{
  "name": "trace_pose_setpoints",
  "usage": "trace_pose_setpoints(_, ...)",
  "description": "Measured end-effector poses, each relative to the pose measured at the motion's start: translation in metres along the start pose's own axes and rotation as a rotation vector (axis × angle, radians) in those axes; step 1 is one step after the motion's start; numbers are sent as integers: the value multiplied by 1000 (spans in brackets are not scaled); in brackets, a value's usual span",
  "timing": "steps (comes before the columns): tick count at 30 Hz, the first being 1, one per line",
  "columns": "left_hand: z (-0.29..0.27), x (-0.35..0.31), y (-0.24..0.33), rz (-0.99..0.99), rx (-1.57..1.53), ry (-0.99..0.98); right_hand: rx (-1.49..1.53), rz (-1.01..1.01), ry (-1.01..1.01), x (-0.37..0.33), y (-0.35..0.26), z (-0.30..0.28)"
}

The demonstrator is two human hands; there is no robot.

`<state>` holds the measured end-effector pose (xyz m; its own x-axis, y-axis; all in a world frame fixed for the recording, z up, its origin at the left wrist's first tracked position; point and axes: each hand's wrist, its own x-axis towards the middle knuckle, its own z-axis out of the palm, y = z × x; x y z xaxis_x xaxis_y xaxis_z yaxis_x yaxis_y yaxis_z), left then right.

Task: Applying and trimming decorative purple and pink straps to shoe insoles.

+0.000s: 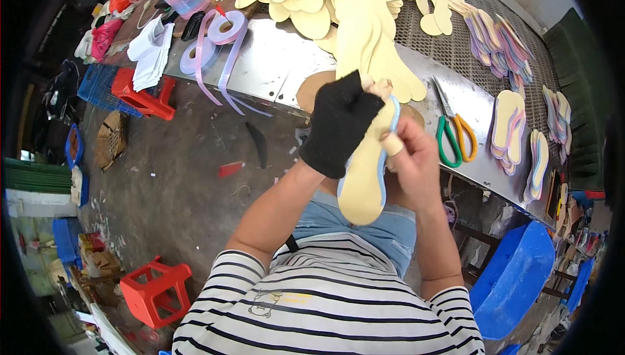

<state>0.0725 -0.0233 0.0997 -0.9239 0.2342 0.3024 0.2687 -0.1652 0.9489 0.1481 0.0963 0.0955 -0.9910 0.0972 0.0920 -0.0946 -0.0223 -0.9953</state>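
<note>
My left hand, in a black fingerless glove, is closed on a pale yellow insole held in front of my lap. A light blue edging strip runs along the insole's right side. At that edge my right hand pinches, with a beige covering on its thumb; exactly what its fingertips grip is partly hidden. Just beyond the hands, loose yellow insoles fan out over the metal table edge. Scissors with one green and one orange handle lie to the right.
Rolls of lilac ribbon sit at the table's left, tails hanging over the edge. Bundled edged insoles lie at right. A blue tub stands low right. Red stools stand on the left floor.
</note>
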Motion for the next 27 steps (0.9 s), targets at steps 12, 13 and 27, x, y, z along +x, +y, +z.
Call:
trace_pose_setpoints(12,-16,-6,-8,-263,-220,-290,238,315,-149,0,32,-17)
trace_pose_setpoints(13,-13,-7,-7,-210,-125,-234,360,285,-149,5,22,-24)
trace_pose_setpoints(27,-3,-20,-9,-4,56,-124,-45,-117,23,18,6,-18)
